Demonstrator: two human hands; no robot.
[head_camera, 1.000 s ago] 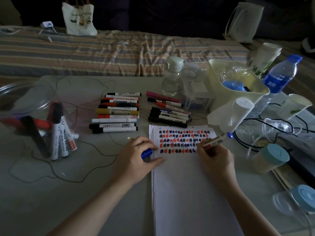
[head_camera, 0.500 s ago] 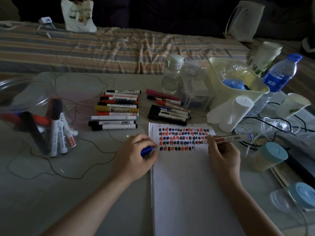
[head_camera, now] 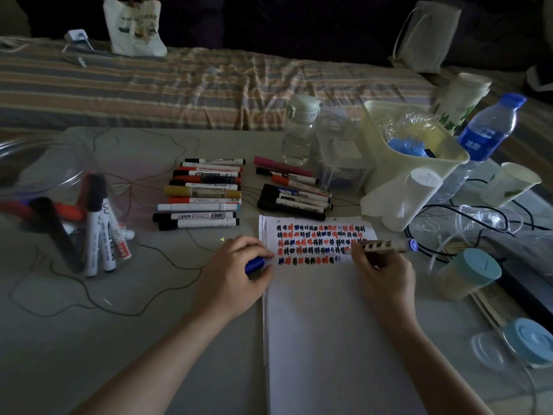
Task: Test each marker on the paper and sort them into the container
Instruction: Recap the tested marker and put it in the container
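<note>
We see the white sheet of paper (head_camera: 335, 324) lying flat on the grey desk (head_camera: 89, 339), its top edge filled with five rows of small black, red and blue scribbles, the bottom row stopping short. Our right hand (head_camera: 386, 277) curls its fingers round a pale-barrelled marker with a blue end (head_camera: 386, 246), the tip touching the paper at the end of the fourth row. Our left hand (head_camera: 236, 277) rests at the paper's left edge, fingers closed round a blue marker cap (head_camera: 254, 264). Beyond the paper lie two groups of capped markers: a left stack (head_camera: 203, 194) of about ten, with one mustard-yellow marker among them, and a right cluster (head_camera: 293, 190) of roughly seven, a pink one farthest back. On the far left stands a clear plastic container (head_camera: 54, 187) holding several markers, the exact number hard to tell.
</note>
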